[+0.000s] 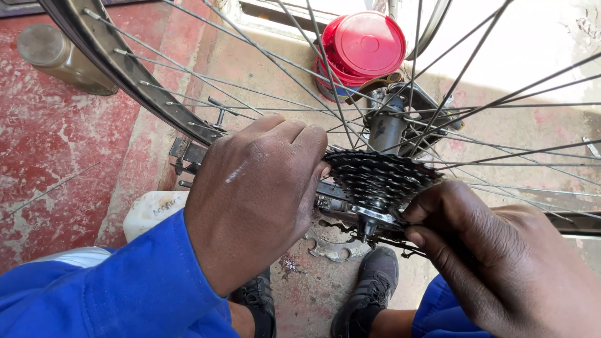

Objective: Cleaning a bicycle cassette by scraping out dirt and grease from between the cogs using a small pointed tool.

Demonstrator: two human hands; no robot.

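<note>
Worn red-painted concrete floor (56, 144) fills the background, giving way to pale bare cement on the right. Across it stands a silver-spoked bicycle wheel with a dark metal rim (119, 75), spokes fanning out from the hub. Behind the spokes sits a round red plastic tub with a lid (363, 50), and a dull metal can (53, 56) stands top left. Now the hands: the left hand (256, 200) is curled down over the hub area, fingers closed, though what it grips is hidden. At centre lies the dark stacked-cog steel cassette (379, 178), its axle pointing toward the camera. The right hand (494, 256) comes in from the lower right, fingertips pinching at the cassette's small end; the cassette sits between both hands, touching each.
</note>
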